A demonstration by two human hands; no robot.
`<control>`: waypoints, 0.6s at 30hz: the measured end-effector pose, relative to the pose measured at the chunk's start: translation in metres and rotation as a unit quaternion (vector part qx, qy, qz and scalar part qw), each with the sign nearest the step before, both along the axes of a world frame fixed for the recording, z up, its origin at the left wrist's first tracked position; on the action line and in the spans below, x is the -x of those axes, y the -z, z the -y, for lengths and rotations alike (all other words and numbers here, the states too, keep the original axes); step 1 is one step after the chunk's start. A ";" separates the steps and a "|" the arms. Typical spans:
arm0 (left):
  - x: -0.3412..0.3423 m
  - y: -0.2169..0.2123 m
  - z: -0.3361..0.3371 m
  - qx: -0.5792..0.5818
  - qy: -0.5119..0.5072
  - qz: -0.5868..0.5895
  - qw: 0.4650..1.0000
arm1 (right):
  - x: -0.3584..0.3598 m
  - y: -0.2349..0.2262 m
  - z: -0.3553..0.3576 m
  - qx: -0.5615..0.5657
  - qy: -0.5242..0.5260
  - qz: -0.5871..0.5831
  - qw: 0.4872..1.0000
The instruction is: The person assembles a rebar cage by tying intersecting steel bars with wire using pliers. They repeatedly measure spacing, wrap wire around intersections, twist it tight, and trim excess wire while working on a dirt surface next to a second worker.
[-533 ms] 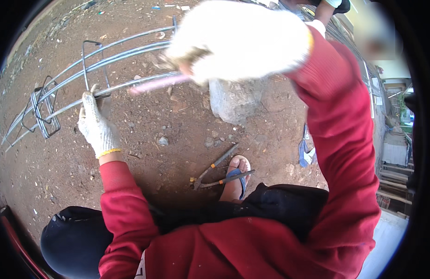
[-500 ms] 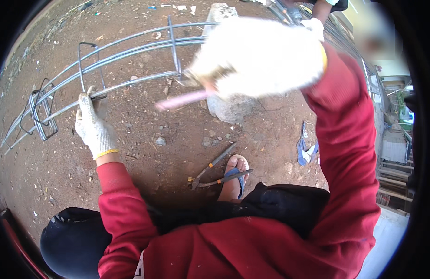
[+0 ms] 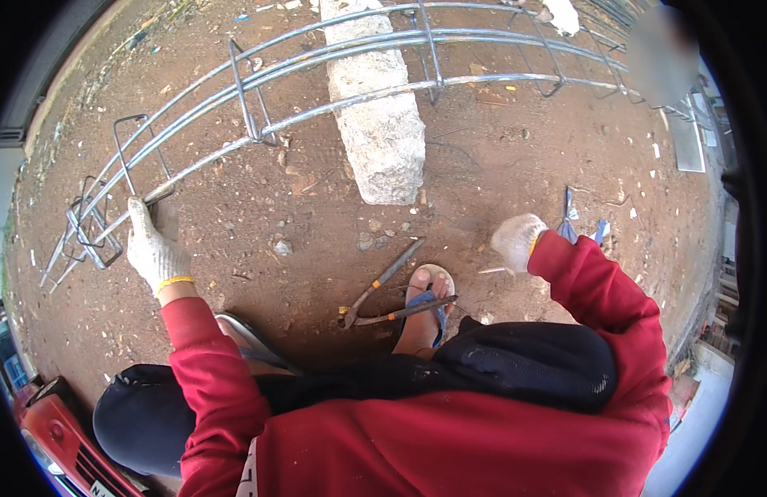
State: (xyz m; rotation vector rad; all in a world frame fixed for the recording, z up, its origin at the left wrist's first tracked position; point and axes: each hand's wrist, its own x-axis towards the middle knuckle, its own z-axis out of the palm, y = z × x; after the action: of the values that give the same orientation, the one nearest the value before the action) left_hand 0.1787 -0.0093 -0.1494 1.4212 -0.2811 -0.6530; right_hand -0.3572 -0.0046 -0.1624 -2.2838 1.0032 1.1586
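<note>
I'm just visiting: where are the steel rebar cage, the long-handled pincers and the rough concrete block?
Rebar cage [image 3: 428, 36]: head view, where a stirrup crosses the middle bars.
Long-handled pincers [image 3: 397, 263]: head view, on the upper handle.
Rough concrete block [image 3: 371, 73]: head view, its face between bars.

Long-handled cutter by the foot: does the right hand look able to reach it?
Probably yes: the right hand is near the cutter, and nothing visible seems to block it, though one handle overlaps the sandalled foot.

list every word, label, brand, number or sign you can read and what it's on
White plate on the red vehicle: dark characters, cut off, not quoted.
White patch on the red sweatshirt: dark marks, too partial to read.
Steel frame and cutter: no text that can be read.
</note>
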 end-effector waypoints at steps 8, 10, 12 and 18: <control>0.002 -0.011 0.004 -0.095 -0.099 0.453 0.881 | -0.121 0.046 0.009 0.053 -0.006 0.375 0.926; -0.003 -0.016 0.002 -0.101 -0.011 0.391 0.915 | -0.143 0.066 0.010 0.095 -0.018 0.456 0.885; -0.008 -0.018 0.000 -0.110 0.026 0.377 0.919 | -0.156 0.087 0.005 0.017 0.160 0.464 0.871; -0.017 -0.024 -0.009 -0.228 0.026 0.491 0.840 | -0.162 0.123 0.006 0.157 0.117 0.530 0.825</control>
State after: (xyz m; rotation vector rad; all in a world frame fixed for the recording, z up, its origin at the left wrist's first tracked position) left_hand 0.1956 -0.0001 -0.1253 2.1424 -1.0239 0.0517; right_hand -0.1955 -0.0105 -0.2857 -2.3690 0.9492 -0.4580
